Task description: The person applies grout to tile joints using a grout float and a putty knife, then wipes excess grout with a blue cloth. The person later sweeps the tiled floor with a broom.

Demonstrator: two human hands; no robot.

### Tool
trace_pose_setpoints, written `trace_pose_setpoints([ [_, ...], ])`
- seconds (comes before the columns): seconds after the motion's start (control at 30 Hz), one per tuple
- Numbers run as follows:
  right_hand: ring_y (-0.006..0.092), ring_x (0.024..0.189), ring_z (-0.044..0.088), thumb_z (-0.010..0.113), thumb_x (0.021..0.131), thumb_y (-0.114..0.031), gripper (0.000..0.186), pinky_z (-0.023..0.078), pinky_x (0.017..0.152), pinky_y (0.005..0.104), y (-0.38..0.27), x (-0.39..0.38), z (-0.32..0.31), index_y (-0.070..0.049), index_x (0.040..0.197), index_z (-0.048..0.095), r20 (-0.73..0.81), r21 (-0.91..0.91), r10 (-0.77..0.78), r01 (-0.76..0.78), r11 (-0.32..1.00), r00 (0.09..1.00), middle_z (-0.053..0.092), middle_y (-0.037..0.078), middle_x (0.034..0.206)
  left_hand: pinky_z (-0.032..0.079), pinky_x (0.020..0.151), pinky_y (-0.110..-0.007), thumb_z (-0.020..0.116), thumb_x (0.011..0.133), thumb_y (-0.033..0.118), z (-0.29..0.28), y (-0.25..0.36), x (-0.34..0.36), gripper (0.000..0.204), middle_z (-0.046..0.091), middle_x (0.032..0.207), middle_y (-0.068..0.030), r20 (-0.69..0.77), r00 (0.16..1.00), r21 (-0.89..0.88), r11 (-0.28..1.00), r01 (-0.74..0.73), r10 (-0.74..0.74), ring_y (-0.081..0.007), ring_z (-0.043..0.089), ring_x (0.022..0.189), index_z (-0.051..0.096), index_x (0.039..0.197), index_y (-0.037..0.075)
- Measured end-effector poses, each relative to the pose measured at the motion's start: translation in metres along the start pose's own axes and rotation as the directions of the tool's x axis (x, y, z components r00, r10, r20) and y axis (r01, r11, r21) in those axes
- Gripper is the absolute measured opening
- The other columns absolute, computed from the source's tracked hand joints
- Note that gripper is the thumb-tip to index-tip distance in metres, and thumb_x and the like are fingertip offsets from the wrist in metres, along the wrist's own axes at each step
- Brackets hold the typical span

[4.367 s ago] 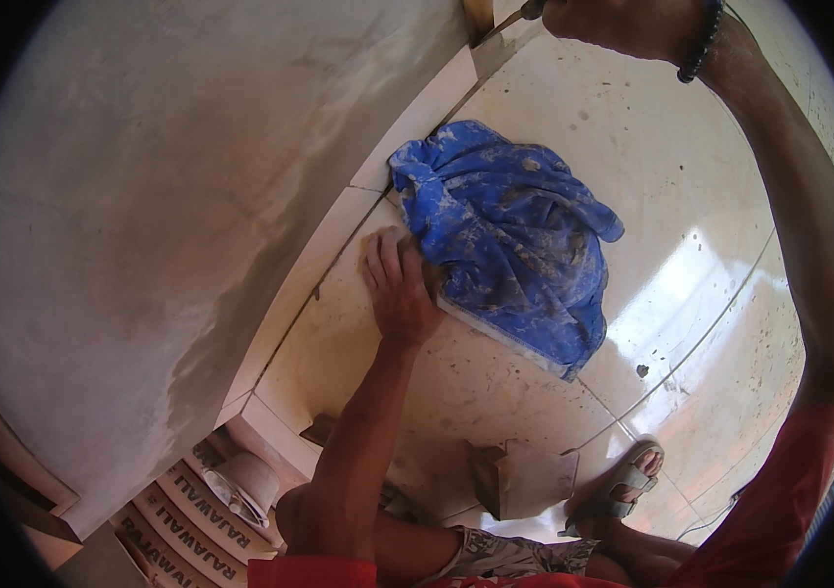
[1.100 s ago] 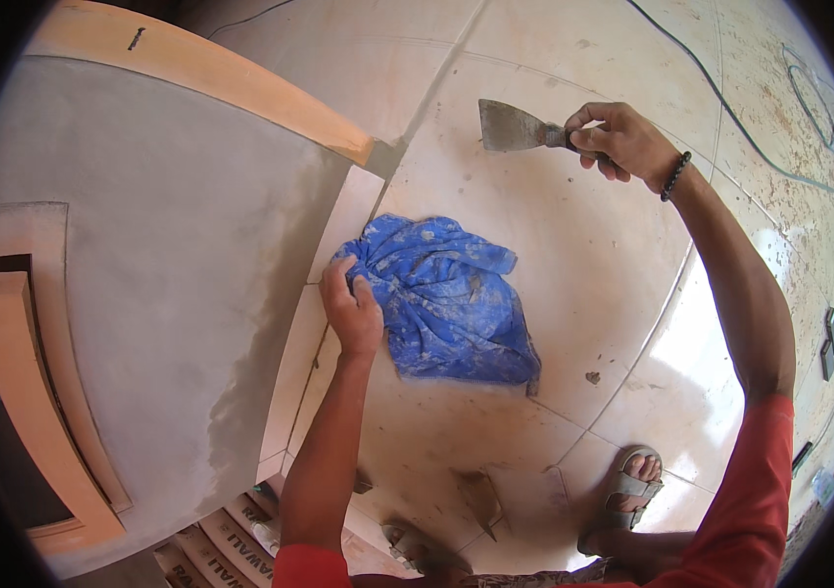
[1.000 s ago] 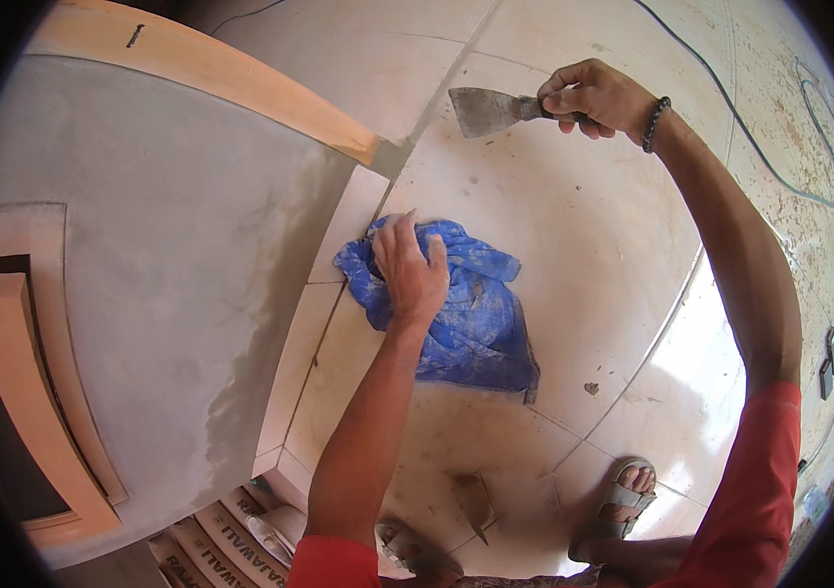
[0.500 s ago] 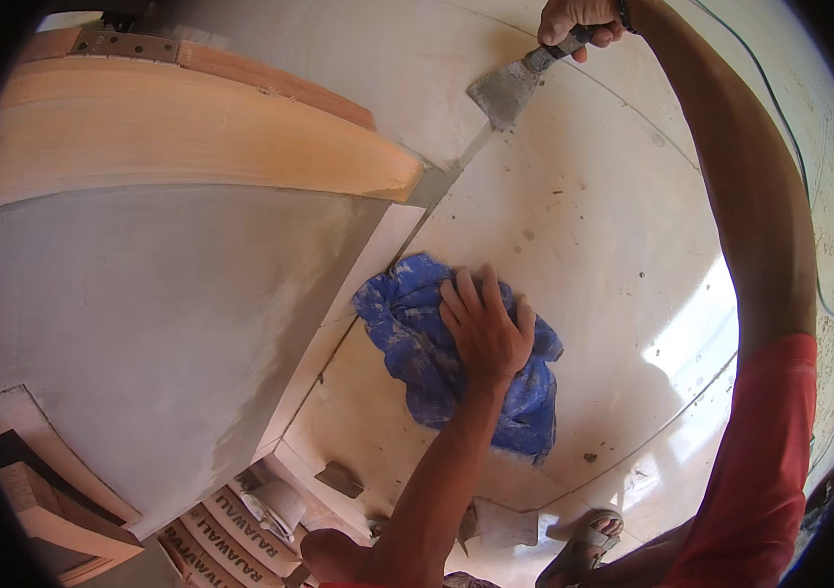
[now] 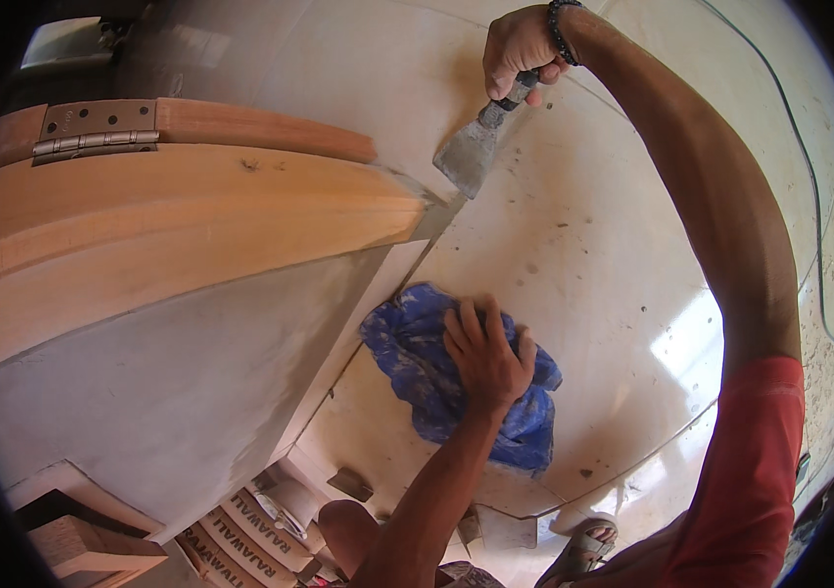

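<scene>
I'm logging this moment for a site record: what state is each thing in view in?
Left hand, resting on the cloth, fingers apart.
Right hand, closed around the scraper's handle.
Scraper, held, blade stained.
Blue cloth, crumpled, smeared with pale marks.
Tiled floor, speckled with dirt.
Cable, loosely curved.
Sandal, worn on a foot.

The scraper (image 5: 481, 135) has a dull metal blade (image 5: 466, 159); the rag (image 5: 415, 345) is matt cloth. The floor (image 5: 598, 250) is glossy tile, the wall (image 5: 172, 367) matt and plaster-like, the frame (image 5: 201, 206) smooth wood, the hinge (image 5: 98, 142) satiny metal.
</scene>
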State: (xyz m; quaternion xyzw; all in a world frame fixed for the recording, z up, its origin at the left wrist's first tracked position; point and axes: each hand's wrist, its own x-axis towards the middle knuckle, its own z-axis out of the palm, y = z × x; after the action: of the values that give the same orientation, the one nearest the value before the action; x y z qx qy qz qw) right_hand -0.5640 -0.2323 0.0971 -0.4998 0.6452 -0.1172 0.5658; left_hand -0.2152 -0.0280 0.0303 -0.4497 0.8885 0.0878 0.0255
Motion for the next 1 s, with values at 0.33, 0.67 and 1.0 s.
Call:
trace_pose_setpoints([
  [0.33, 0.0091, 0.048, 0.048, 0.069, 0.076, -0.021, 0.022, 0.037, 0.044, 0.0252, -0.037, -0.019, 0.006, -0.007, 0.093, 0.070, 0.029, -0.181, 0.021, -0.015, 0.983, 0.999, 0.067, 0.007, 0.073, 0.026, 0.099, -0.061, 0.058, 0.083, 0.039, 0.000, -0.001, -0.001, 0.066, 0.031, 0.135, -0.0283, 0.001, 1.000, -0.016, 1.000, 0.003, -0.003, -0.0517, 0.029, 0.123, 0.039, 0.132, -0.002],
  [0.67, 0.0109, 0.056, 0.053, 0.071, 0.075, -0.023, 0.023, 0.041, 0.051, 0.0267, -0.036, -0.010, -0.005, -0.007, 0.091, 0.071, 0.066, -0.197, 0.023, -0.009, 0.980, 0.998, 0.067, 0.005, 0.075, 0.025, 0.099, -0.061, 0.059, 0.083, 0.038, -0.001, -0.001, -0.001, 0.069, 0.030, 0.135, -0.0286, 0.008, 1.000, 0.003, 1.000, 0.004, -0.004, -0.0518, 0.028, 0.123, 0.036, 0.134, -0.002],
  [1.0, 0.0128, 0.064, 0.058, 0.074, 0.074, -0.025, 0.024, 0.046, 0.058, 0.0282, -0.032, 0.004, -0.008, -0.008, 0.090, 0.072, 0.090, -0.210, 0.021, -0.002, 0.978, 0.996, 0.068, 0.003, 0.078, 0.025, 0.099, -0.062, 0.056, 0.085, 0.039, -0.002, -0.001, -0.001, 0.069, 0.030, 0.135, -0.0291, 0.029, 1.000, 0.015, 1.000, 0.000, -0.001, -0.0525, 0.028, 0.123, 0.034, 0.135, -0.002],
])
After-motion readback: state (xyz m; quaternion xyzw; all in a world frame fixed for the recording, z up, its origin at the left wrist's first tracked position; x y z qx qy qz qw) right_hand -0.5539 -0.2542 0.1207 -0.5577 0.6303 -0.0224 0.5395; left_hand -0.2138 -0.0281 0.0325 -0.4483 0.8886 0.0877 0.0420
